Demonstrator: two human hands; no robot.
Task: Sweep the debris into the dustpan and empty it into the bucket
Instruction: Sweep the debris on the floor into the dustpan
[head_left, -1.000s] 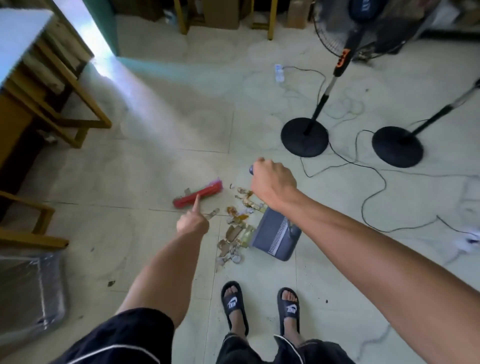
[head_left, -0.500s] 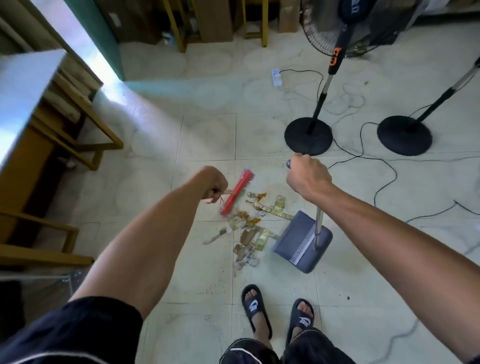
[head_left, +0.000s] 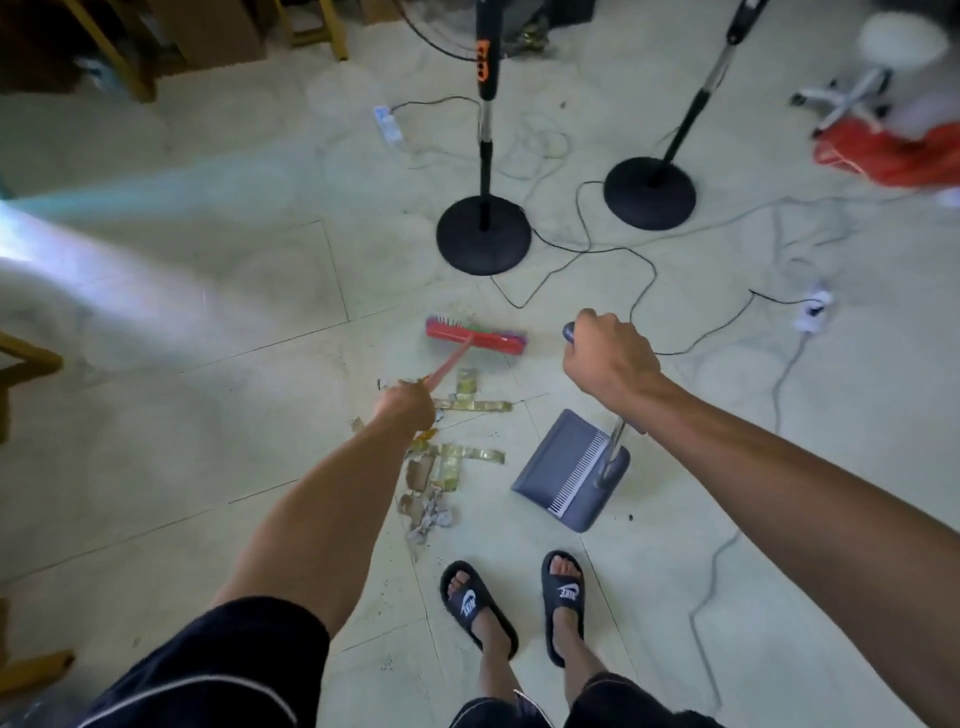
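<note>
1. Debris (head_left: 447, 457), torn brownish tape strips and crumpled scraps, lies loose on the floor (head_left: 208, 415) just left of the dustpan (head_left: 569, 470), none of it inside the pan.
2. Left hand (head_left: 408, 410) is closed in a fist around the pink handle of the broom (head_left: 475, 338), directly above the far part of the debris.
3. Broom head, red with coloured bristles, sits on the floor beyond the debris, farther from the dustpan's mouth than the scraps are.
4. Right hand (head_left: 608, 361) is wrapped shut around the top grip of the dustpan's upright metal handle, above and behind the pan.
5. Dustpan is grey-blue with a comb of white teeth; it rests on the floor with its open edge turned toward the debris, and its tray looks empty.
6. Two feet in black sandals (head_left: 511, 603) stand just nearer than the dustpan.
7. Beyond the dustpan stand two round black fan bases (head_left: 483, 234) with cables trailing across the floor.
</note>
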